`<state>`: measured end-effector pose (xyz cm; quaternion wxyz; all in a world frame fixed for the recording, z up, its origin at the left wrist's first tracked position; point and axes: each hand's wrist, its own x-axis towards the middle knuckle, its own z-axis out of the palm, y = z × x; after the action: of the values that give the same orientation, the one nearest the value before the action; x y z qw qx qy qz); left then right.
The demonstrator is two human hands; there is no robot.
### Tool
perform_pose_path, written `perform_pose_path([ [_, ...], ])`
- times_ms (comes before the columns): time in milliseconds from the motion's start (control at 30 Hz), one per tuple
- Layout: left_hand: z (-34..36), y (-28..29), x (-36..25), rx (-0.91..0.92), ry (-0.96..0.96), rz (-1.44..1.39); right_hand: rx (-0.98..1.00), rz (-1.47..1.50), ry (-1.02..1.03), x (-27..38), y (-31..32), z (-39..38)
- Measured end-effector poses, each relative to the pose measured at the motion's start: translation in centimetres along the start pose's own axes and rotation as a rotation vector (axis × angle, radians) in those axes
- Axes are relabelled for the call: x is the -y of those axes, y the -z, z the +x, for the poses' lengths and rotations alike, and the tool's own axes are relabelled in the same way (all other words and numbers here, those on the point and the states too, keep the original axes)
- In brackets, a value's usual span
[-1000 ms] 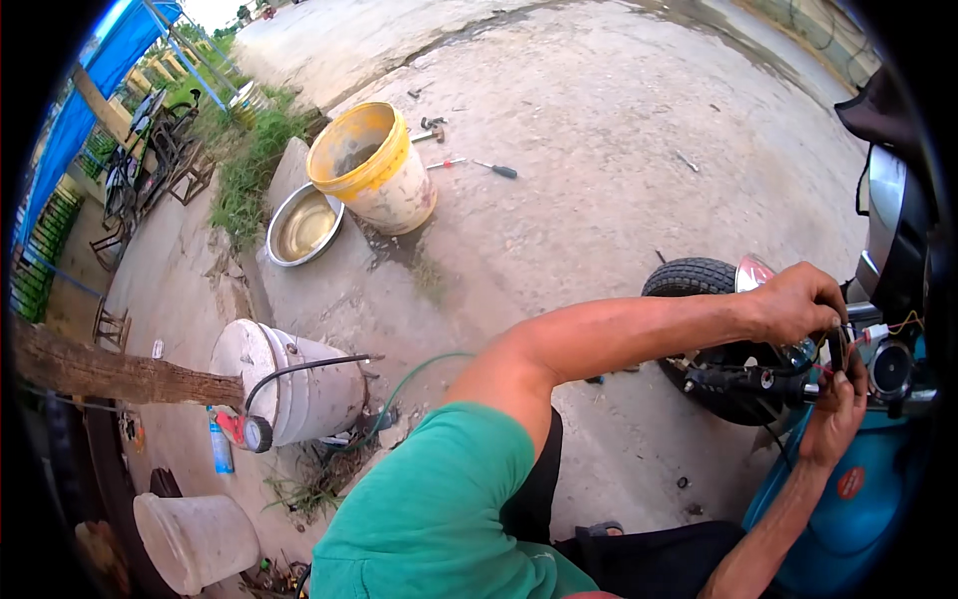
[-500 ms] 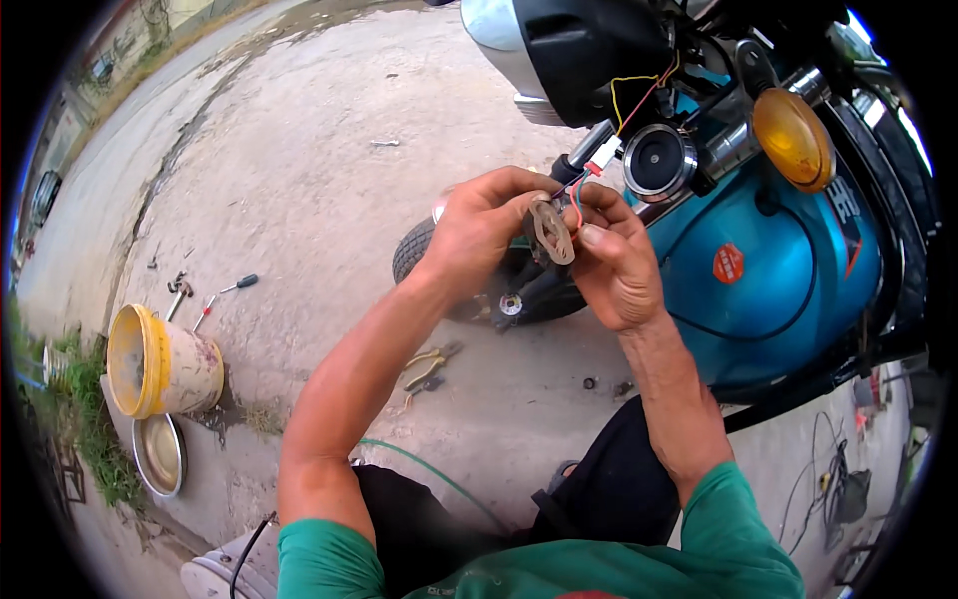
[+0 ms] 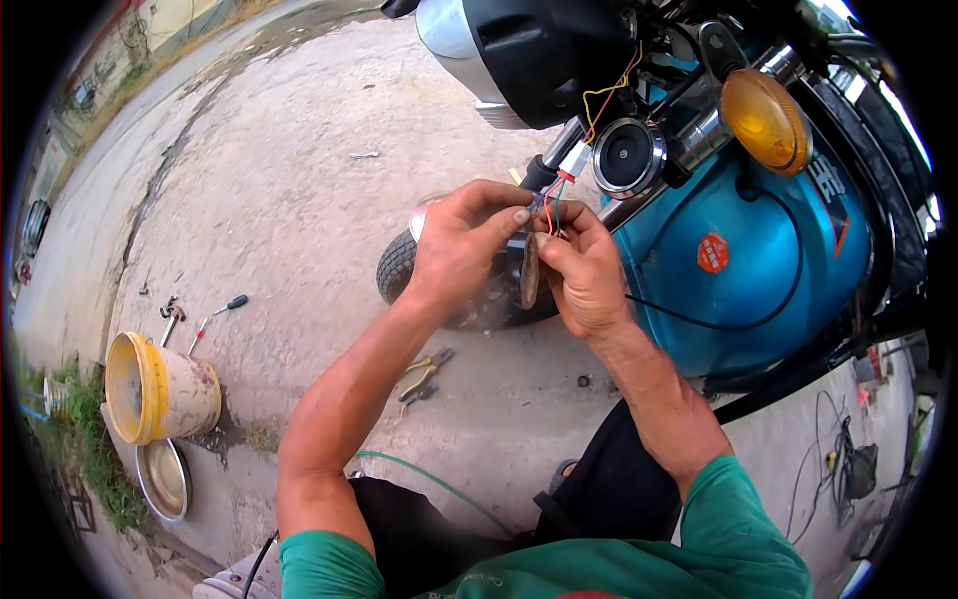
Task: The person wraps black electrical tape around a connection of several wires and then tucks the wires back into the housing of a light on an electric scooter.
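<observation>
My left hand (image 3: 461, 242) pinches a dark strip (image 3: 537, 206), my right hand (image 3: 587, 278) pinches wires (image 3: 549, 206) below white connector (image 3: 576, 160); brown roll (image 3: 530, 274) hangs between them, near blue tank's (image 3: 733, 309) front edge.

The site is an open-air vehicle repair area on rough concrete ground (image 3: 279, 210). Indicators are as follows. A blue motorcycle (image 3: 733, 299) with exposed wiring (image 3: 605, 95) stands at the right. Pliers (image 3: 426, 375), a hammer (image 3: 174, 321) and a screwdriver (image 3: 237, 302) lie directly on the concrete. A yellow-rimmed bucket (image 3: 187, 394) stands beside a shallow basin (image 3: 165, 481). A green hose (image 3: 429, 473) crosses the surface. Grass (image 3: 110, 469) borders the left side. Daylight illuminates the area.
</observation>
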<state>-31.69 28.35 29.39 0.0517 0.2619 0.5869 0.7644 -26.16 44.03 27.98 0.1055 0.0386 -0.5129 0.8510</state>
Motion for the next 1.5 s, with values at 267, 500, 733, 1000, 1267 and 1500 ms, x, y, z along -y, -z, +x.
perform_pose_path([
  [267, -0.2, -0.1, 0.1, -0.036, 0.011, -0.011, 0.063, -0.087, -0.098, 0.8, -0.5, -0.1],
  [500, 0.1, 0.8, 0.7, 0.024, 0.132, -0.099, 0.091, -0.197, -0.128, 1.1, -0.1, -0.1],
  [733, -0.2, 1.7, -0.4, 0.08, 0.452, -0.307, 0.113, -0.32, -0.006, 1.1, 0.6, 0.1],
  [1000, -1.2, -0.3, -2.9, 0.078, 0.298, 0.297, 0.031, -0.444, 0.048, 0.8, 0.8, 0.1],
  [1267, -0.7, 1.2, -2.2, 0.037, 0.28, 0.344, 0.194, -0.29, -0.072, 0.3, 2.1, 0.4],
  [1500, -1.1, 1.4, -2.3, 0.075, 0.188, 0.465, 0.138, -0.21, -0.032, 0.3, 0.5, 0.2],
])
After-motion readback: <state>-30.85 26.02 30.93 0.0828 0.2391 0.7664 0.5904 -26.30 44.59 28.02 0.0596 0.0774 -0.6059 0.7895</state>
